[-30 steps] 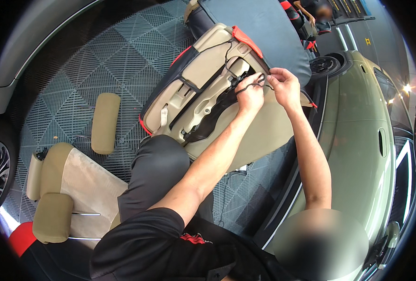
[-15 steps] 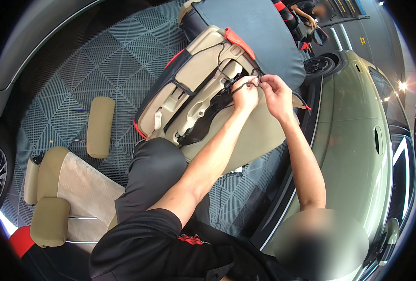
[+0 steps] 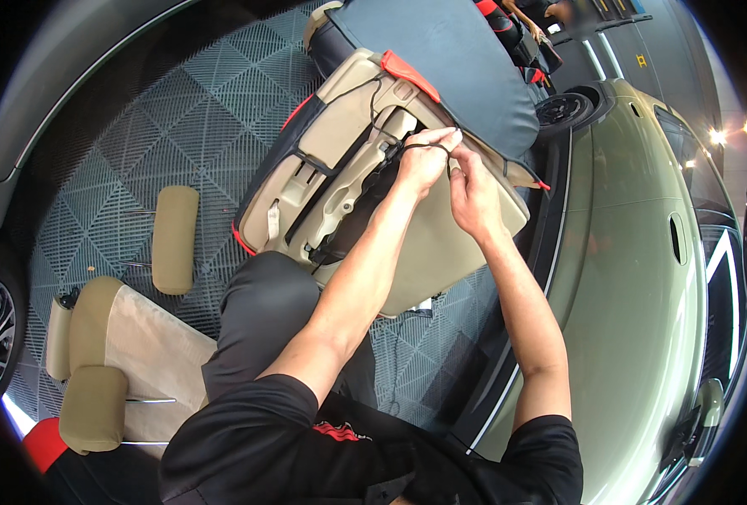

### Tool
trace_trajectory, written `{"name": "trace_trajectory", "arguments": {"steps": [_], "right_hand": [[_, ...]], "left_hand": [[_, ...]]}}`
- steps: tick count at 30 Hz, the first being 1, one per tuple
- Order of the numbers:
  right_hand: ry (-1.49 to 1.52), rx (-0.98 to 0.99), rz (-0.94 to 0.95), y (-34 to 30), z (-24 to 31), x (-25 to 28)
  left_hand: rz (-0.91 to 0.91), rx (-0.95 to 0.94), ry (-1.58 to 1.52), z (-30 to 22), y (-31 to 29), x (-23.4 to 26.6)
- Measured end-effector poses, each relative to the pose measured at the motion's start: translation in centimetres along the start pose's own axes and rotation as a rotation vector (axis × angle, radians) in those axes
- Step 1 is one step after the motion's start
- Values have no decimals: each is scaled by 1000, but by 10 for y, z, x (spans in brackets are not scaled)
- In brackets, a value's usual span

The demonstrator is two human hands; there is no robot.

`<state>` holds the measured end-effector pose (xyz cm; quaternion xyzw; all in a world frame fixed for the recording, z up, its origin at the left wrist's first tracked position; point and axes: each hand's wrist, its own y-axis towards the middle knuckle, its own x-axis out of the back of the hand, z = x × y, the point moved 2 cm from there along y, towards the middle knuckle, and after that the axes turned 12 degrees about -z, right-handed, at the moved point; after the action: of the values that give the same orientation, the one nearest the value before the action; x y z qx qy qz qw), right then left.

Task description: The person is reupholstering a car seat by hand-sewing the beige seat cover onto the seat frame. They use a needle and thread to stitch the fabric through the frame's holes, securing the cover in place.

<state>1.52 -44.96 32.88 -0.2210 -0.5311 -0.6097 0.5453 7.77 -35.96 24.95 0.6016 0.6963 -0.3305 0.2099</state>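
Observation:
A beige car seat (image 3: pixel 340 198) lies tipped over in front of me, its plastic parts and inner frame showing. A cover with a red flap (image 3: pixel 410 76) and dark sides wraps its edges. Over the seat's middle, my left hand (image 3: pixel 424 162) is closed on a thin black cord (image 3: pixel 428 146), which loops across its fingers. Close beside it, my right hand (image 3: pixel 474 192) pinches the same cord between thumb and fingers. Another length of black cord (image 3: pixel 373 97) runs along the seat from its far end. The exact grip of the fingertips is partly hidden.
A dark padded seat piece (image 3: pixel 441 50) stands beyond. On the left lie a headrest (image 3: pixel 176 240), another headrest (image 3: pixel 93 407) and a beige seat back (image 3: pixel 150 337), on grey tile flooring (image 3: pixel 230 118). A green car (image 3: pixel 634 252) lines the right; another person's arm (image 3: pixel 525 18) shows far off.
Both hands have come slightly left and nearer to each other, with the cord now looped across the left hand's fingers. The whole view has shifted a little.

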Motion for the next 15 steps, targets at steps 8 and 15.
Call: {"name": "trace_trajectory", "arguments": {"steps": [8, 15], "right_hand": [[210, -711, -15, 51, -29, 4], [-50, -70, -380, 49, -17, -13]], "left_hand": [[-35, -177, 68, 18, 6, -2], [-142, -313, 268, 13, 3, -7]]}}
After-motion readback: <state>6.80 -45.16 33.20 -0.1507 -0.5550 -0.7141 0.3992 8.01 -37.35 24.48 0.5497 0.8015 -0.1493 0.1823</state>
